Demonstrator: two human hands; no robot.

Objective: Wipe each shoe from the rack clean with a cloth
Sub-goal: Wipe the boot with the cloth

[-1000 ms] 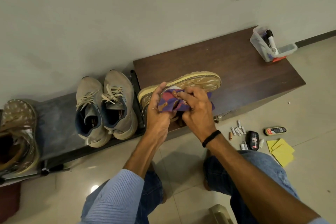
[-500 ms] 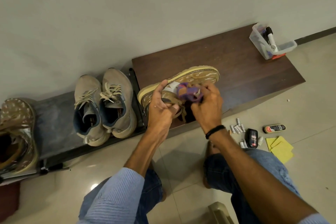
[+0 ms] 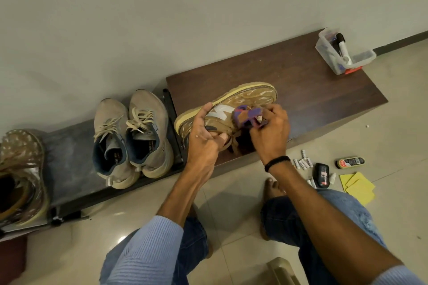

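A tan shoe (image 3: 245, 99) with a white logo lies on its side, sole toward the wall, over the front of the brown wooden bench (image 3: 301, 85). My left hand (image 3: 203, 136) grips its heel end, thumb on the sole edge. My right hand (image 3: 269, 132) holds a bunched purple cloth (image 3: 247, 115) against the shoe's side near the laces. A pair of grey sneakers (image 3: 132, 139) stands on the low dark rack (image 3: 67, 157). The matching tan shoe (image 3: 20, 173) lies at the rack's far left.
A clear plastic box (image 3: 342, 55) with markers sits at the bench's right end. On the tiled floor to the right lie small batteries (image 3: 302, 162), a black bottle (image 3: 322, 174), a polish tin (image 3: 350, 162) and yellow sponges (image 3: 359, 185). My knees are below.
My right hand has drawn the cloth rightward along the shoe's side and bunched it smaller, uncovering the white logo. My left hand has kept its hold on the heel.
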